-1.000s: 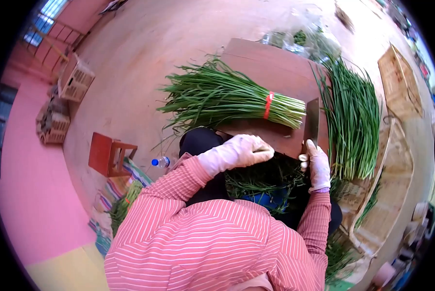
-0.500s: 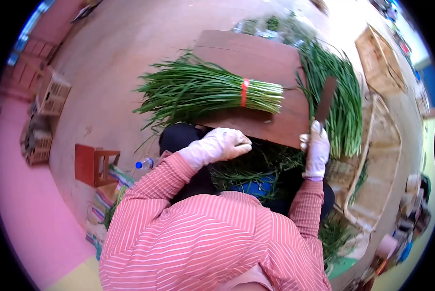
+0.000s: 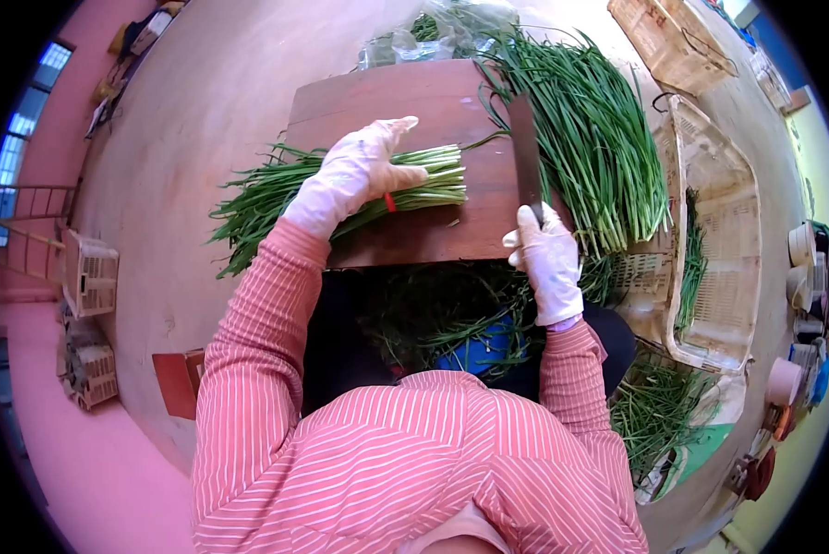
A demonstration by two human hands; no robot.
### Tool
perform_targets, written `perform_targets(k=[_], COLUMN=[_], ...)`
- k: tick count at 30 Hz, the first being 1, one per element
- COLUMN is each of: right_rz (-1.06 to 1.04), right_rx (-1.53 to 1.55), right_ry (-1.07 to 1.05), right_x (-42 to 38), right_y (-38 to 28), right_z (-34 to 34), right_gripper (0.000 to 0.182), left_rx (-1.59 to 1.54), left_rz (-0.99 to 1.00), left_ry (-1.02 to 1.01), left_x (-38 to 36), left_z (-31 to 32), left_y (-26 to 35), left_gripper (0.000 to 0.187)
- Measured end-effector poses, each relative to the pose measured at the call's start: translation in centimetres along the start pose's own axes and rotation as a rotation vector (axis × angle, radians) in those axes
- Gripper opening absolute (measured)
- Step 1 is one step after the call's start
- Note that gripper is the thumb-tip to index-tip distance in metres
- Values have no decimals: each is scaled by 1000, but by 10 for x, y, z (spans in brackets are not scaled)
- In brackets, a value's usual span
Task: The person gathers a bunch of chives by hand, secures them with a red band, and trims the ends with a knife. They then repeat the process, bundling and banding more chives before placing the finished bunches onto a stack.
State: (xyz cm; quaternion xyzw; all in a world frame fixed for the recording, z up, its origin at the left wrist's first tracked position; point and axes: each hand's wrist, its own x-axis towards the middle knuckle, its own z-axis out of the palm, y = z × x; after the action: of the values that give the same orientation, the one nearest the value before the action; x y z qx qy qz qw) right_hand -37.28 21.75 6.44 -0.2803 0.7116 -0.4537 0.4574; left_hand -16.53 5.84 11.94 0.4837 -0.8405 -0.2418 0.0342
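A bundle of garlic chives, bound with a red band, lies on a brown wooden board with its pale cut ends pointing right. My left hand, in a white glove, rests over the bundle beside the band. Its thumb and forefinger are spread across the stalks, while the other fingers are partly hidden. In my gloved right hand is a knife, its long dark blade pointing away from me above the board's right side. A loose heap of garlic chives lies to the right of the blade.
Right of the heap stands a pale plastic crate with some greens inside; another crate is farther back. Clear plastic bags lie beyond the board. Trimmings cover a blue container below its near edge. A red stool stands left.
My left hand has moved forward from the board's near edge onto the tied bundle. My right hand still holds the knife. The camera view has shifted, bringing the board leftward in the picture.
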Motion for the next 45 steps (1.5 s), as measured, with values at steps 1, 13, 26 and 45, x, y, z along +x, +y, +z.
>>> perform_targets(k=[1,13,26,45], right_rz=[-9,-9,-239,-307], right_rx=[-86,-199,-418,-796], right_ry=[-24,-180,-72,34], right_x=[-3,-25,-8,-17], right_y=[-4,-8,38,18], right_z=[1,23,47,57], right_gripper=[42,40,40,33], left_rx=[53,348,341,119], left_rz=[54,49,53,-2], left_ry=[-10,-170,-168,-472], left_x=[7,39,38,62], left_z=[7,56,52,29], left_y=[3,11,11,-6], left_gripper=[84,96,104,131])
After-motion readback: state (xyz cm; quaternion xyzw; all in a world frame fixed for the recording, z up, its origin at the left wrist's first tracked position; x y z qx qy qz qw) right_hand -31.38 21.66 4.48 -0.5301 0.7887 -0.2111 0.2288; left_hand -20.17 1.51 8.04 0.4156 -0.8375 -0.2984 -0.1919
